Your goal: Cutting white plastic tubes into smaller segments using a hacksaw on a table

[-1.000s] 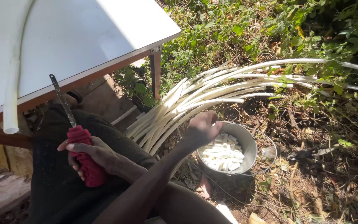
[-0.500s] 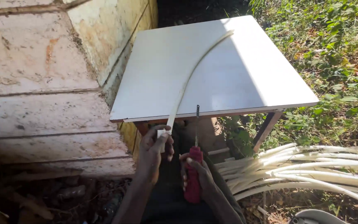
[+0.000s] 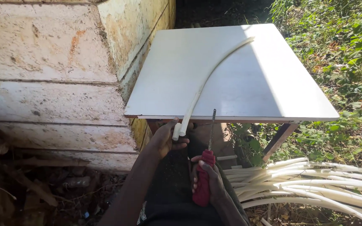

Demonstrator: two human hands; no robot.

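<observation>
Clutching a knife (image 3: 206,167) by its red handle, the right hand (image 3: 208,182) sits lowest, over the dark-clothed lap, its grip clenched around the handle with the thin blade pointing up toward the near edge of the bench (image 3: 235,71). Just beside it and a little farther out, the left hand (image 3: 164,140) has its grip closed on the near end of a long pale stalk (image 3: 206,83), right at the near edge of the bench, toward its left corner. From that end the stalk runs up across the white bench top in a gentle curve and finishes near the far right corner, half in shade and half in sun. To the right of the lap, on the ground below the bench's right edge, lies a pile of stalks (image 3: 315,184) of the same pale kind. A weathered wall (image 3: 51,75) stands along the left edge, and green weeds (image 3: 348,46) fill the far right.
</observation>
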